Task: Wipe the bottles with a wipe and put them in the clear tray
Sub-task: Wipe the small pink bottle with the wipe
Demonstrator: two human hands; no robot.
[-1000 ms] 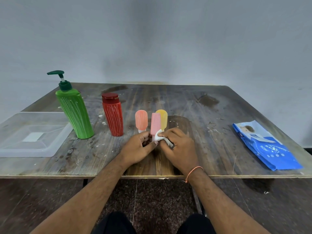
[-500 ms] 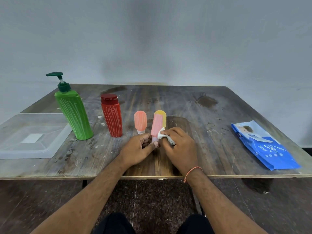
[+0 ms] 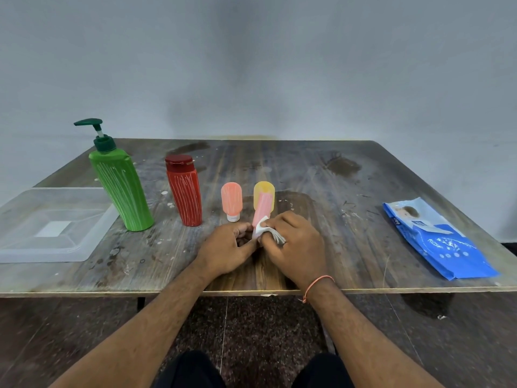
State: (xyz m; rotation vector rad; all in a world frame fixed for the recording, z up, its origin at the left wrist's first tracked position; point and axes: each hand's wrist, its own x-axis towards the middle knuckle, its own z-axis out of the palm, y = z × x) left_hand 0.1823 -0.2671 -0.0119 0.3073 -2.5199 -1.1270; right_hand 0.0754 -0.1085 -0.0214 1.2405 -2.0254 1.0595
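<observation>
A: What do the hands do, close to us?

B: The left hand (image 3: pixel 228 249) holds the bottom of the small pink bottle (image 3: pixel 263 210), fingers curled round it. The right hand (image 3: pixel 296 243) pinches a white wipe (image 3: pixel 263 229) against that bottle.

A: Where is the bottle?

B: Near the front middle of the bench (image 3: pixel 321 191), tilted a bit.

A: And behind it?

B: A yellow bottle (image 3: pixel 264 189) is just behind. An orange bottle (image 3: pixel 231 201), a red bottle (image 3: pixel 184 191) and a green pump bottle (image 3: pixel 120 189) stand to the left. The clear tray (image 3: pixel 53 225) sits at the far left. A blue wipe pack (image 3: pixel 436 239) lies at the right.
</observation>
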